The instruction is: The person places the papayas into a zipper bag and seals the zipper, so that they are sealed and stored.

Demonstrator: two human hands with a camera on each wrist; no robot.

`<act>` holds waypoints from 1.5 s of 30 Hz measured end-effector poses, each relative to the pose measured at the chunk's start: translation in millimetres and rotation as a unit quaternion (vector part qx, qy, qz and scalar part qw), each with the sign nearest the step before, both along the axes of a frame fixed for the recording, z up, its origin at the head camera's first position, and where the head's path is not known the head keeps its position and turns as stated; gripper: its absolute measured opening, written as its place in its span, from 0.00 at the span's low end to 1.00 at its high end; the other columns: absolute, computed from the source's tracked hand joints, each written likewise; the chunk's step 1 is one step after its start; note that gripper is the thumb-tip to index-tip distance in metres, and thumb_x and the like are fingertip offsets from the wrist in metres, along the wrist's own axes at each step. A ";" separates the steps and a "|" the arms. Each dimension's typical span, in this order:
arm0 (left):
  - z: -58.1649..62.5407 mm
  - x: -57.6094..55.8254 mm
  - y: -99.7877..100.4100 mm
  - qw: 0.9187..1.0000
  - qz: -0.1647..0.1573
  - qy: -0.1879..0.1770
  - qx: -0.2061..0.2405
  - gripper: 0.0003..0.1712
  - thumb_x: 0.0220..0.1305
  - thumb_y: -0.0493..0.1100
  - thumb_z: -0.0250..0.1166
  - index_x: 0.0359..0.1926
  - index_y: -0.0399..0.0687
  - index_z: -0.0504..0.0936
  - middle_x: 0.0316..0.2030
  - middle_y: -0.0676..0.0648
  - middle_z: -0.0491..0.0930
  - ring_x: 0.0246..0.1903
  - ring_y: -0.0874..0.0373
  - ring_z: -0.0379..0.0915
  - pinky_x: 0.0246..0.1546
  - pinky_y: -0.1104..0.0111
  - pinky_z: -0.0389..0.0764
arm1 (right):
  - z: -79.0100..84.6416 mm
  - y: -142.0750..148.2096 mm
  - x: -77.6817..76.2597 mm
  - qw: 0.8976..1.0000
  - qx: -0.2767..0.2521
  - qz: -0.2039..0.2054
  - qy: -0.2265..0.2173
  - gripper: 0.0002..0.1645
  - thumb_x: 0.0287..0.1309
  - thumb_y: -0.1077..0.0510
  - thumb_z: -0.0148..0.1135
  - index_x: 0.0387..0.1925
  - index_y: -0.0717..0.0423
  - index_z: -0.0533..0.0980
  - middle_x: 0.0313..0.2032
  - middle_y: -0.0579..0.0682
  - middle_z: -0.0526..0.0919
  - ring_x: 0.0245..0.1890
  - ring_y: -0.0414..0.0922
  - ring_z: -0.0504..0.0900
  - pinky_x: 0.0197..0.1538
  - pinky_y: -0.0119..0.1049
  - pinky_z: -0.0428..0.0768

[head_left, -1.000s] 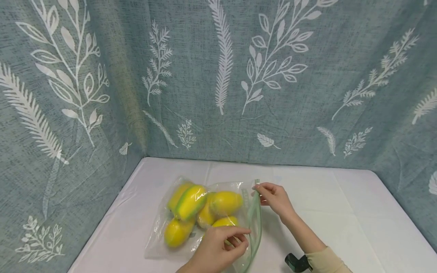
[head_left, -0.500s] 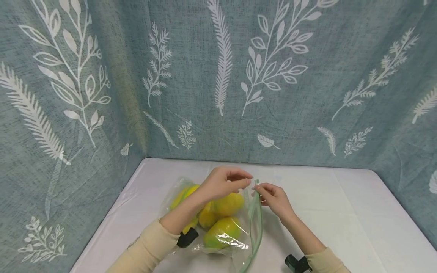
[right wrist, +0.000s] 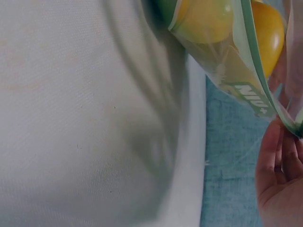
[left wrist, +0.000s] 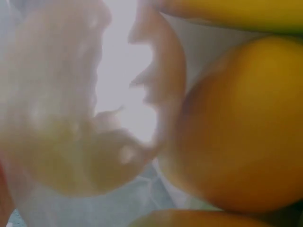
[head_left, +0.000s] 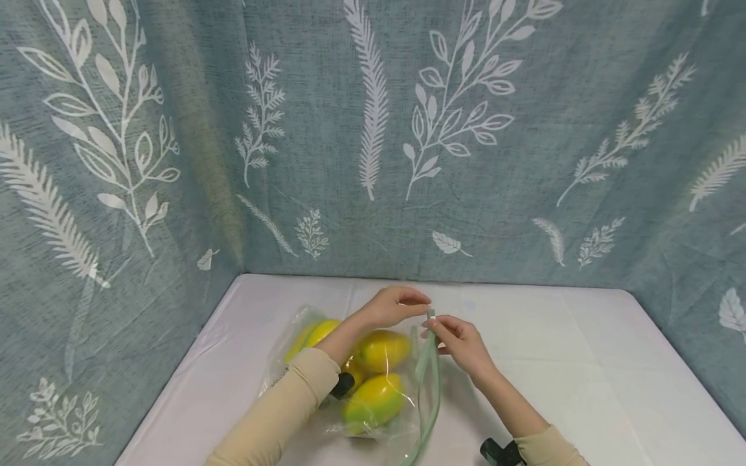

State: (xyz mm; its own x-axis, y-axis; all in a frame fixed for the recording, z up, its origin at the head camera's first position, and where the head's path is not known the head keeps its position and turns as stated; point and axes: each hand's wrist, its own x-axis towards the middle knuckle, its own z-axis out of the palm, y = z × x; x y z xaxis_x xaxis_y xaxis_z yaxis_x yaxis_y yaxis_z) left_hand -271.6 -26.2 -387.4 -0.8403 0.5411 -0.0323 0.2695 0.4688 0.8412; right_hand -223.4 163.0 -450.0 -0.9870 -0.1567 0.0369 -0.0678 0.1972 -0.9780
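Note:
A clear zip bag (head_left: 416, 404) with green edging lies on the table, its mouth towards the right. Inside are several yellow-green mangoes, among them one mango (head_left: 373, 401) at the near side. My right hand (head_left: 463, 343) pinches the far corner of the bag's green zip strip (head_left: 435, 388); the right wrist view shows this hand (right wrist: 284, 175) at the corner too. The left hand (head_left: 396, 307) reaches across the bag, its fingertips at the strip's far end; whether they grip it is too small to tell. Close up in the left wrist view, another mango (left wrist: 241, 127) shows beside glare on the plastic.
A white cloth covers the table (head_left: 559, 362), which extends to the right of the bag. Blue-green curtains (head_left: 326, 129) with white leaf prints stand behind the table and along its sides. Dark camera mounts (head_left: 498, 451) sit at the wrists.
My left hand has moved from the bag's near side to the far corner, closing in on the zip strip's end. The right hand keeps its pinch there. The head view has shifted slightly.

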 end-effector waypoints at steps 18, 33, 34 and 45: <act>-22.1 -1.0 -2.8 0.999 -0.005 -0.012 0.052 0.12 0.69 0.46 0.61 0.44 0.45 0.85 0.40 0.52 0.83 0.43 0.61 0.77 0.54 0.59 0.76 | -4.4 -5.1 1.8 1.000 -0.006 -0.009 -0.008 0.20 0.67 0.47 0.58 0.44 0.59 0.82 0.34 0.50 0.86 0.33 0.43 0.81 0.36 0.34 0.82; -26.3 -0.4 -2.4 0.998 0.014 -0.025 0.062 0.12 0.70 0.46 0.60 0.43 0.44 0.85 0.37 0.52 0.83 0.40 0.59 0.78 0.52 0.61 0.76 | 0.9 -8.9 1.7 0.997 -0.043 -0.057 -0.028 0.18 0.64 0.50 0.63 0.44 0.63 0.81 0.32 0.50 0.87 0.31 0.41 0.80 0.37 0.35 0.84; -26.3 -0.3 -2.4 0.998 0.016 -0.027 0.062 0.12 0.70 0.46 0.60 0.43 0.44 0.86 0.37 0.52 0.84 0.40 0.59 0.78 0.52 0.60 0.76 | 0.9 -9.0 1.9 0.997 -0.042 -0.057 -0.028 0.18 0.63 0.50 0.64 0.43 0.63 0.81 0.32 0.50 0.86 0.31 0.42 0.80 0.37 0.35 0.84; -23.5 -1.6 1.0 0.998 0.049 -0.008 0.029 0.12 0.67 0.49 0.63 0.40 0.47 0.87 0.38 0.53 0.83 0.42 0.59 0.77 0.50 0.60 0.77 | 0.2 -10.1 3.8 0.997 -0.032 -0.070 -0.025 0.15 0.63 0.52 0.64 0.39 0.62 0.81 0.27 0.48 0.85 0.29 0.42 0.79 0.36 0.36 0.84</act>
